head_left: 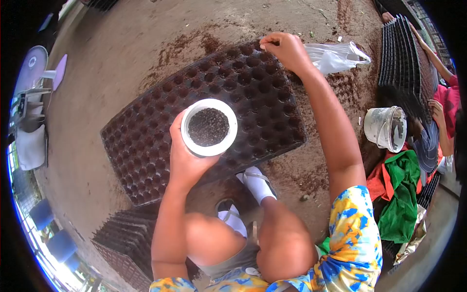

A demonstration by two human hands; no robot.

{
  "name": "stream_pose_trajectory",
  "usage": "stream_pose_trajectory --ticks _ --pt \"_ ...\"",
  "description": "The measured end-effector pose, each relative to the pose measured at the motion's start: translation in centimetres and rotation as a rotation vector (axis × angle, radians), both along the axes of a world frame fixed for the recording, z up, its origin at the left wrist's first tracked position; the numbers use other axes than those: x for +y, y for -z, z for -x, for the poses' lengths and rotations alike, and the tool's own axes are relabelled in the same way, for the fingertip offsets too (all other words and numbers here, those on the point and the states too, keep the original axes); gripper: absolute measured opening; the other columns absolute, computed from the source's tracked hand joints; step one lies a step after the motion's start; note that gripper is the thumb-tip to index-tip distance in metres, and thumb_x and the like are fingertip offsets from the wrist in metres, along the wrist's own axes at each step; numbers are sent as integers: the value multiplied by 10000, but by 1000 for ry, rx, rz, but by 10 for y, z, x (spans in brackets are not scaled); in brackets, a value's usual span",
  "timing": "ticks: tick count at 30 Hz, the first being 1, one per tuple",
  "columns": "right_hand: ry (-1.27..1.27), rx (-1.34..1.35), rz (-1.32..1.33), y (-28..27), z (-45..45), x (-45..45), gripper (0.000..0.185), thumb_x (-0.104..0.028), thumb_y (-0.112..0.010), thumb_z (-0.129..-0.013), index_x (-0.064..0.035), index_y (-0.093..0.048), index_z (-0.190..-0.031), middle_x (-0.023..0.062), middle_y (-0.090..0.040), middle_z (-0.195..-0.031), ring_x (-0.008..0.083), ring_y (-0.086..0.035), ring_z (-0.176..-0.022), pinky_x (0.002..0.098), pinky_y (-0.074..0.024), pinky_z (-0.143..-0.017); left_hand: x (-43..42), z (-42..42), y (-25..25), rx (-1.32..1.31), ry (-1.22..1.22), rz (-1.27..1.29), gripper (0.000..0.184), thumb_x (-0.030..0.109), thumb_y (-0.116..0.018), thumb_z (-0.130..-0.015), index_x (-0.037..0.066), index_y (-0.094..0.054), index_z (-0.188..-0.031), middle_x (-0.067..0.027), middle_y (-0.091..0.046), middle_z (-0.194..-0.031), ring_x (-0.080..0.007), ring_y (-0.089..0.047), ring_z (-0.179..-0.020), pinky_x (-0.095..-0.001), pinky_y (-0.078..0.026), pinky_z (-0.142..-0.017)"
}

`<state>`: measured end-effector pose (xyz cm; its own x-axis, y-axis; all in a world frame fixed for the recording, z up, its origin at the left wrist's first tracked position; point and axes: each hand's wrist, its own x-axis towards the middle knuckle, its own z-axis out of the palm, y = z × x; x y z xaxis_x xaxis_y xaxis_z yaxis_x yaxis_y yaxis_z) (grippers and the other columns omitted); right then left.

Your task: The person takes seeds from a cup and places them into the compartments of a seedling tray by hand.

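Cup [233, 127] of dark seeds [209, 127]: being held mouth up above tray [265, 126] in left hand [188, 164], clasping around wall. Probably handling light and stiff, spilling if tipped; best gripping below rim. With right hand [289, 51], pinching fingertips together over tray's far-right corner; cannot tell whether gripping a seed.

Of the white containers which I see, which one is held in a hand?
The round cup of small dark grains: the left hand grips it, while no hand holds the bucket at right.
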<state>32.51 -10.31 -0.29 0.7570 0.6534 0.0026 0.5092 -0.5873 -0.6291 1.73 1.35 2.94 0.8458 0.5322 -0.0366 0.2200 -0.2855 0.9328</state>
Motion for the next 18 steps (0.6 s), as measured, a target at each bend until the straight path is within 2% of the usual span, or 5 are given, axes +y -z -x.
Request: stream_pose_trajectory --ticks 5,11,14,18 --pt "-31 -23 132 4 -10 8 245 -251 -705 -838 -109 -730 -1036 107 -721 -936 216 -683 -838 350 -518 -787 2 1 5 -2 4 7 1013 60 -871 -546 27 -289 -1375 -139 -491 -1291 -241 -493 -1213 -372 -371 -1047" --pt "-81 -25 96 7 -18 7 247 -181 -675 -840 -108 -713 -1073 104 -722 -950 212 -689 -884 341 -522 -807 3 1 4 3 15 -22 1023 54 -876 -543 24 -285 -1377 -140 -487 -1294 -237 -490 -1212 -372 -367 -1052" --pt "-121 -18 25 13 -24 6 218 -170 -649 -827 -107 -718 -1024 120 -712 -946 291 -679 -903 383 -525 -819 5 3 6 3 8 -15 1024 52 -877 -543 25 -285 -1378 -138 -490 -1291 -236 -491 -1211 -370 -368 -1051" --pt "-106 -17 17 13 -24 6 214 -170 -655 -818 -100 -715 -1011 114 -713 -938 287 -678 -908 374 -524 -819 6 4 7 -2 3 2 1020 59 -882 -549 24 -287 -1377 -134 -490 -1291 -235 -492 -1212 -368 -371 -1049"
